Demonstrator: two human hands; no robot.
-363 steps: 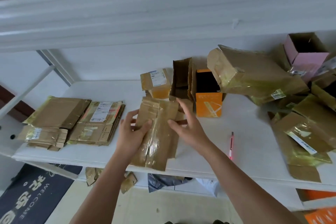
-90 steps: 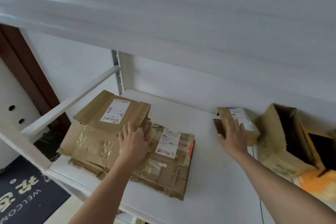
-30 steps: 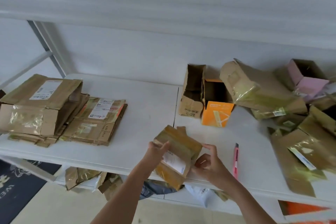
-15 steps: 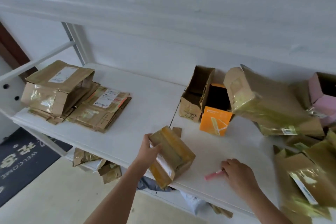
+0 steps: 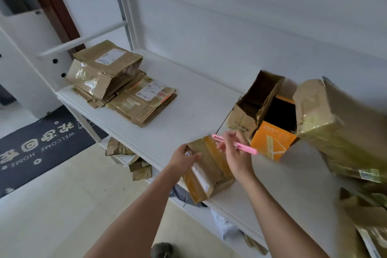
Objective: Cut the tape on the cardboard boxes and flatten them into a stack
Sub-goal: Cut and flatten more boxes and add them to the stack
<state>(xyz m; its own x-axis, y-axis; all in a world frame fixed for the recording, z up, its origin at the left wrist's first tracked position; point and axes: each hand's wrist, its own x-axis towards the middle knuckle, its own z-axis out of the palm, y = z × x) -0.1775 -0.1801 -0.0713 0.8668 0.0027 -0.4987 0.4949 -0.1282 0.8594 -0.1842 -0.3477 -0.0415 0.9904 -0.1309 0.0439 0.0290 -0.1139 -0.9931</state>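
Both hands are at work near the front edge of the shelf: the left hand (image 5: 184, 158) curls its fingers over the left end of a small taped box (image 5: 209, 170), and the right hand (image 5: 234, 153) pinches a pink cutter (image 5: 234, 144) held level just above the box's top. The box lies with one end jutting a little over the front edge.

To cut well, I would judge the left hand should press the box firmly down and keep its fingers to the side of the tape seam, out of the blade's line. The blade should run shallow along the yellowish tape, drawn away from the holding hand. Sliding the box further onto the shelf first would stop it tipping.

Toward the left end of the shelf lies the stack of flattened boxes (image 5: 142, 100), with a half-collapsed box (image 5: 104, 71) on top of it. Toward the back stands an open brown box (image 5: 251, 109) beside an orange box (image 5: 272, 140).

White shipping labels show on the stack and the held box; their print is too small to read. A dark mat (image 5: 39, 140) on the floor reads "WELCOME HOME", seen upside down.
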